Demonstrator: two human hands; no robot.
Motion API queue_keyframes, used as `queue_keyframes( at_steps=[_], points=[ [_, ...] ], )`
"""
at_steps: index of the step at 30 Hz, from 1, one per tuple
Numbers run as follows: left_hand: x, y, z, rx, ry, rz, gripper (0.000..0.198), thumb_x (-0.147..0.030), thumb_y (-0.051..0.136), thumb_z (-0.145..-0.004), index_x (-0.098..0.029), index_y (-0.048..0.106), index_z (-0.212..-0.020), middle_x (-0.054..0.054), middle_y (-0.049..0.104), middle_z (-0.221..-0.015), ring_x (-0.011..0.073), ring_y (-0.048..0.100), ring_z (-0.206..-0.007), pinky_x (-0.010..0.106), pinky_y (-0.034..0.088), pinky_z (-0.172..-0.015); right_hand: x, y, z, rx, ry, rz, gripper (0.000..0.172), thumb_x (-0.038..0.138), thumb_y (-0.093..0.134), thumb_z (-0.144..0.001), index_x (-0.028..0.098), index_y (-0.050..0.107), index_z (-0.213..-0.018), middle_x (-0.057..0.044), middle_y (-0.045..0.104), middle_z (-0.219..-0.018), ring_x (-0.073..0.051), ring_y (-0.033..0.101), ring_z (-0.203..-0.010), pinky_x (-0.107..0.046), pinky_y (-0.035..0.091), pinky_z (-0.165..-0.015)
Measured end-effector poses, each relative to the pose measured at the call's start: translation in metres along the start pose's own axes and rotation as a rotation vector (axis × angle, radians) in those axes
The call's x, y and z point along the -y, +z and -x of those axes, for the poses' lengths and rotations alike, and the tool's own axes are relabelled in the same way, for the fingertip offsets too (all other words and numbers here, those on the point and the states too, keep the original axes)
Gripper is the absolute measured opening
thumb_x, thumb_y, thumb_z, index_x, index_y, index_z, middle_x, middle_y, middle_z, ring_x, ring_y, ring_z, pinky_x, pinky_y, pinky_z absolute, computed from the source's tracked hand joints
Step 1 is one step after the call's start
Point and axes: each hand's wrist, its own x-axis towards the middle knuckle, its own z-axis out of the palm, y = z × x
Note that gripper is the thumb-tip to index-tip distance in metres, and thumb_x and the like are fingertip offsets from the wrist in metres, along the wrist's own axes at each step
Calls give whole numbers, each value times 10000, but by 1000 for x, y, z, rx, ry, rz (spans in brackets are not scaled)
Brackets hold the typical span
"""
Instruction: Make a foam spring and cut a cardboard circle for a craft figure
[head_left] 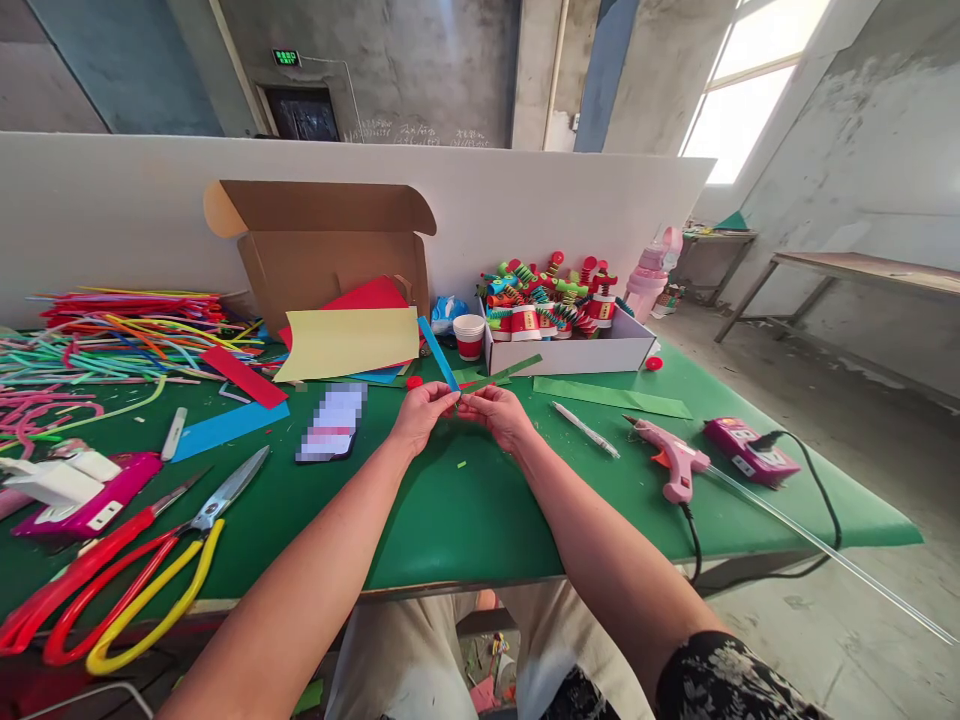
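Note:
Over the middle of the green table, my left hand (421, 416) and my right hand (498, 412) nearly touch at the fingertips. A blue paper strip (438, 352) slants up and left from their pinch, and a green paper strip (517, 370) slants up and right. The two strips meet in a V at my fingers. My left hand is closed at the blue strip's lower end, my right hand at the green strip's. Fingertips hide how the ends are joined. Below lies a tiny green paper scrap (461, 464).
A white box (570, 355) of red cup figures stands behind, beside a paper cup (469, 338). A pen (586, 430), pink glue gun (673, 458) and power strip (750, 452) lie right. Left are a phone (330, 425), scissors (229, 492) and pipe cleaners (142, 340).

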Motion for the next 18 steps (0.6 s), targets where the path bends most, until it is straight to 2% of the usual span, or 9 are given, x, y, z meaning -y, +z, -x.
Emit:
queue_keyframes(
  at_steps=[6,12,15,18],
  points=[
    [-1,-4,-1,-9,-13,120,396,-423,860,-500,-153,632,-679,-10,610,-645,96,533,-582,257,434,-604,-1,-4,-2,34,-16,-19,207,150,851,-614,132,658,-688,-18,684,-643,-116,655,-594,-271,594,-683],
    [-2,-3,0,29,-53,119,362,-376,866,-505,-152,639,-677,-11,604,-635,88,524,-567,253,420,-585,0,-5,-4,46,14,-61,173,187,820,-665,143,654,-646,-17,668,-614,-106,632,-583,-276,579,-729],
    [-4,-2,1,21,-59,109,382,-398,874,-481,-154,639,-659,-12,604,-622,92,523,-559,253,419,-573,0,-3,-3,66,13,-69,182,184,846,-620,138,678,-672,-16,667,-618,-107,630,-597,-271,567,-739],
    [-6,-1,2,19,-62,111,404,-415,882,-454,-156,635,-643,-15,602,-603,91,515,-546,250,413,-558,1,-2,-1,56,-12,-65,282,220,894,-531,150,691,-714,-1,679,-653,-108,633,-615,-263,554,-712]
  ],
)
